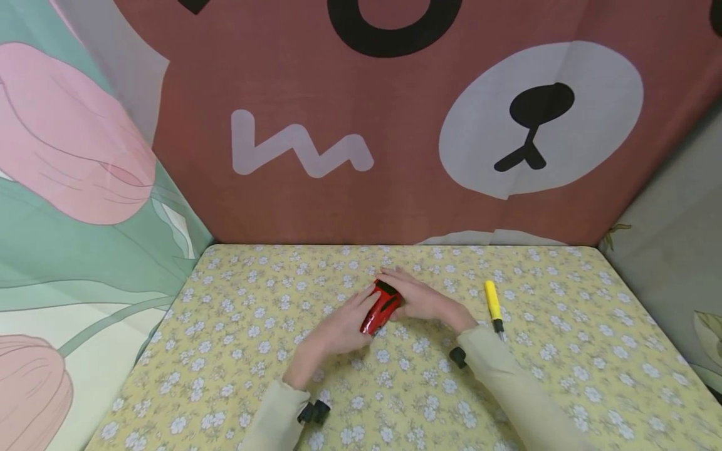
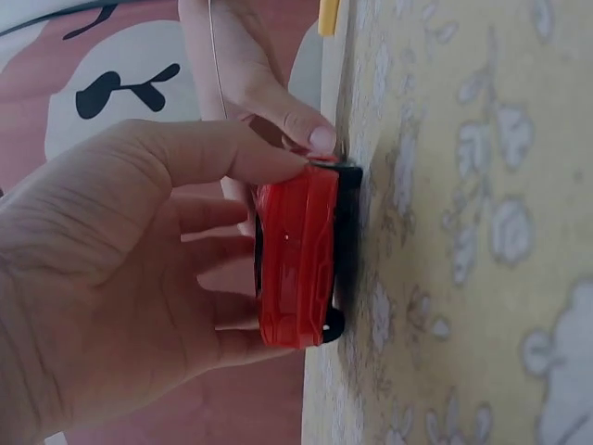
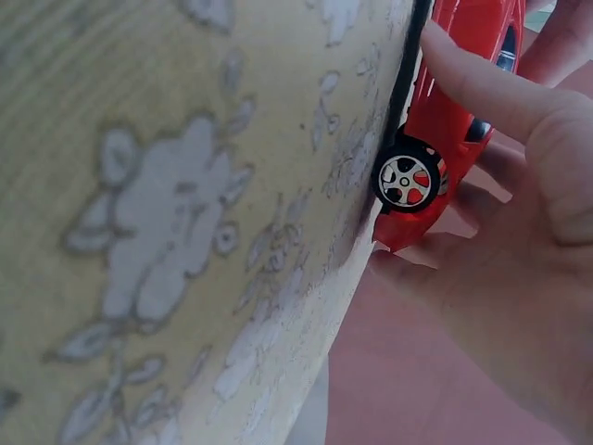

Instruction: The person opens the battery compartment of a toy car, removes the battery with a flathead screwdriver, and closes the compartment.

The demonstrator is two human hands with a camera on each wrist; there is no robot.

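A red toy car (image 1: 373,318) with dark windows is upright on the flowered cloth, between both hands. My left hand (image 1: 341,327) grips its near end, the thumb along one side and the fingers across the other in the left wrist view. From the far right, my right hand (image 1: 422,299) holds the other end, fingers over the back and thumb against the side. A black wheel (image 3: 405,182) with silver spokes shows in the right wrist view, close to the cloth. The palms hide part of the body.
A screwdriver (image 1: 492,300) with a yellow handle lies right of the hands, its metal shaft partly behind the right sleeve (image 1: 496,363). The table's flowered cloth (image 1: 225,338) extends to a hanging brown fabric (image 1: 395,207) with a bear print at the back. Printed fabric hangs at both sides.
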